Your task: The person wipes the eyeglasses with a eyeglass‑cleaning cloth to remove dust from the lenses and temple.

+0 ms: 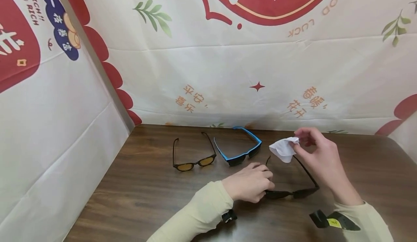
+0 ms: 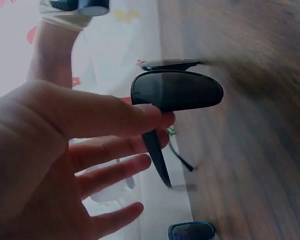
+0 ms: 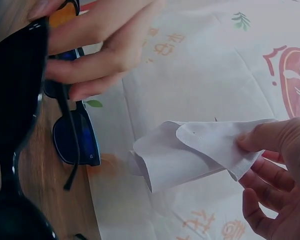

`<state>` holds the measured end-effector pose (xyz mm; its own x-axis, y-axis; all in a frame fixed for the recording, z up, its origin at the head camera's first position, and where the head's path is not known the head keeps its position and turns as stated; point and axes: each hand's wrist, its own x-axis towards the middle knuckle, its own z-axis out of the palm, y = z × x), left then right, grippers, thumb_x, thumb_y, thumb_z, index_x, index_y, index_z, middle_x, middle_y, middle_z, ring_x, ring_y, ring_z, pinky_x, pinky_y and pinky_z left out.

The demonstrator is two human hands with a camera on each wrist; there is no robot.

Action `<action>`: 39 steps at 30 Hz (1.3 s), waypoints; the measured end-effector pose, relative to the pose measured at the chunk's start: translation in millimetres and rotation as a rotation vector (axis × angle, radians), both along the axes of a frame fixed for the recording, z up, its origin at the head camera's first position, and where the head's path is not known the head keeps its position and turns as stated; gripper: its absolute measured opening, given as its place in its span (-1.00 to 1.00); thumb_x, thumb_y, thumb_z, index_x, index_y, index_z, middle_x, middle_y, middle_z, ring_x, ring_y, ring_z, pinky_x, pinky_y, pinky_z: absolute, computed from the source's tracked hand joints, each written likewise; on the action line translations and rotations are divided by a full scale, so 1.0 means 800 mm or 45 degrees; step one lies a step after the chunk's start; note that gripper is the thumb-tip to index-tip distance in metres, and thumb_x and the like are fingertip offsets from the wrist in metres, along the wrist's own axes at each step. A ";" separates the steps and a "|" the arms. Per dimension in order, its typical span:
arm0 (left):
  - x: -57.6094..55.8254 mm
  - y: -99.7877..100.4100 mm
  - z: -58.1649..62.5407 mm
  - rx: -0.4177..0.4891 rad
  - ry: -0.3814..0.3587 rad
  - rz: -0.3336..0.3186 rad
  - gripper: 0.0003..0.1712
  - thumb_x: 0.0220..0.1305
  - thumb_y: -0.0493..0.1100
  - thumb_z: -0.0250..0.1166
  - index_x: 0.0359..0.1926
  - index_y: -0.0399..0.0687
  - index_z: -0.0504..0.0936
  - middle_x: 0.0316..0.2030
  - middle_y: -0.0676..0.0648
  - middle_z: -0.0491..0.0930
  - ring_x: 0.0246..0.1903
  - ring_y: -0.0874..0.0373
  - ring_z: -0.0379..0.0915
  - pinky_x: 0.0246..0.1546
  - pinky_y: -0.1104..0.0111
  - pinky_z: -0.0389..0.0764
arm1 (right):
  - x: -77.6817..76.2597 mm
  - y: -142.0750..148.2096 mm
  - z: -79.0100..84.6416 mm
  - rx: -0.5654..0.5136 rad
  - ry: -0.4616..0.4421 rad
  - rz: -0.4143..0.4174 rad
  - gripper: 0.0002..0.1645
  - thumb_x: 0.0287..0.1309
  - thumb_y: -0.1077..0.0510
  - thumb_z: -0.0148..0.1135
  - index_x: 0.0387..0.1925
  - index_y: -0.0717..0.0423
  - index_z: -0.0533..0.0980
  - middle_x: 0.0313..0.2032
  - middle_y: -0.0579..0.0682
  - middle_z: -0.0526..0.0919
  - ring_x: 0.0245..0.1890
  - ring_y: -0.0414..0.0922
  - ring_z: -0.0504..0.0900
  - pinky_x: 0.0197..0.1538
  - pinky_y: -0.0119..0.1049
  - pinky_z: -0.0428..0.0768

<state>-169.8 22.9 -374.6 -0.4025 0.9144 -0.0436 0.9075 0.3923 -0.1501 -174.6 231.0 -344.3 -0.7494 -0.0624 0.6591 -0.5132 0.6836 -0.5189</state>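
Black sunglasses [image 1: 304,192] are held at their left hinge corner by my left hand [image 1: 251,182], thumb and fingers pinching the frame beside the lens [image 2: 177,91]. Their temple arms point away from me. My right hand [image 1: 320,158] pinches a white cloth [image 1: 283,149] by one edge, above the far ends of the sunglasses' arms. The cloth [image 3: 190,152] hangs loosely folded in the right wrist view, apart from the lenses. My left hand's fingers [image 3: 97,35] show at the top of that view.
Blue-and-black sunglasses [image 1: 239,157] lie unfolded just beyond my left hand. Farther left on the brown wooden table [image 1: 130,184] are dark-framed glasses [image 1: 195,164] with amber lenses. A printed white cloth backdrop [image 1: 228,71] rises behind the table's far edge and along the left.
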 end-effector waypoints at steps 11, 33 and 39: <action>-0.028 0.011 0.009 0.175 -0.047 -0.040 -0.83 0.22 -0.21 0.22 -0.22 0.11 0.69 -0.34 0.15 0.47 -0.27 0.26 0.44 -0.06 0.51 0.41 | -0.029 -0.019 0.008 -0.003 0.064 0.060 -0.58 -0.11 0.51 0.37 -0.15 0.31 0.48 -0.30 0.10 0.62 -0.34 -0.42 0.48 -0.25 -0.68 0.40; -0.057 -0.012 0.037 1.261 -0.754 0.386 -0.93 0.11 -0.37 0.32 -0.35 -0.19 0.69 -0.38 0.03 0.61 -0.39 0.39 0.46 -0.30 0.57 0.49 | 0.013 0.004 0.036 0.033 0.255 0.055 -0.67 -0.10 0.52 0.38 -0.24 0.35 0.52 -0.36 -0.02 0.55 -0.37 -0.36 0.42 -0.30 -0.65 0.35; -0.047 -0.005 0.041 1.374 -0.944 0.553 -0.93 0.12 -0.37 0.33 -0.33 -0.21 0.69 -0.42 0.09 0.61 -0.46 0.39 0.47 -0.38 0.55 0.50 | 0.003 -0.019 0.003 0.235 0.466 -0.088 -0.78 0.13 0.24 0.24 -0.21 0.32 0.54 -0.32 0.21 0.59 -0.41 0.12 0.51 -0.35 -0.08 0.49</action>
